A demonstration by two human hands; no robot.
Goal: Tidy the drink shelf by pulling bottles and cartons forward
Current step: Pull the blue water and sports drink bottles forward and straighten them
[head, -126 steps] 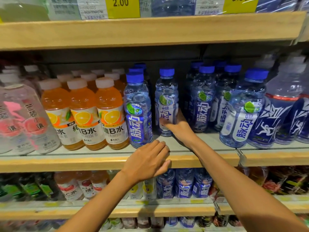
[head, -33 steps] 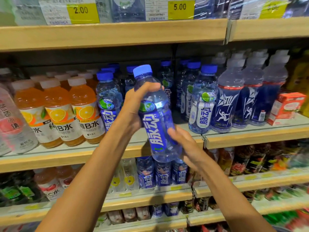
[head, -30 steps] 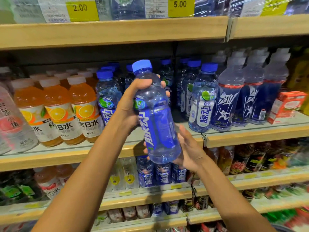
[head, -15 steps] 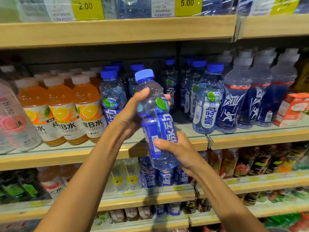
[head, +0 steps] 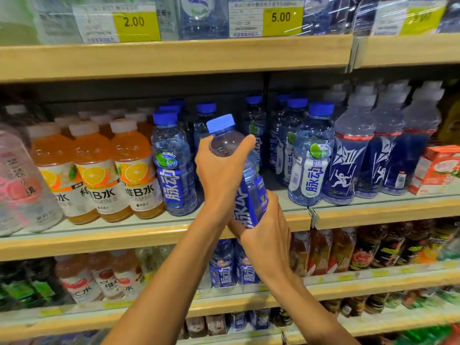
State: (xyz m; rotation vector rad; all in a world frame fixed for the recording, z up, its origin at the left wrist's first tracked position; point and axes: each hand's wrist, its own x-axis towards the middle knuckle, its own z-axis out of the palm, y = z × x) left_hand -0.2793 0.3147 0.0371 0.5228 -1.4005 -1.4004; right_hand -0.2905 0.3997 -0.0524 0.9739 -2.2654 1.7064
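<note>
A clear blue-capped bottle (head: 249,197) with a blue label is held in both hands just in front of the middle shelf (head: 149,235), tilted slightly left. My left hand (head: 221,170) wraps its shoulder below the cap. My right hand (head: 266,227) grips its lower part and hides the base. To its left a matching blue bottle (head: 174,168) stands at the shelf front. To its right another blue bottle (head: 311,158) stands near the front. A gap lies between those two, behind the held bottle.
Orange vitamin drink bottles (head: 94,168) line the shelf's left part. Tall dark blue sport bottles (head: 353,150) and a red carton (head: 438,168) stand at the right. Price tags (head: 137,23) hang on the shelf above. Lower shelves hold more drinks.
The blue bottle was taken off the shelf, turned in both hands, and is now lower and closer to the shelf. My right hand has closed around its lower part.
</note>
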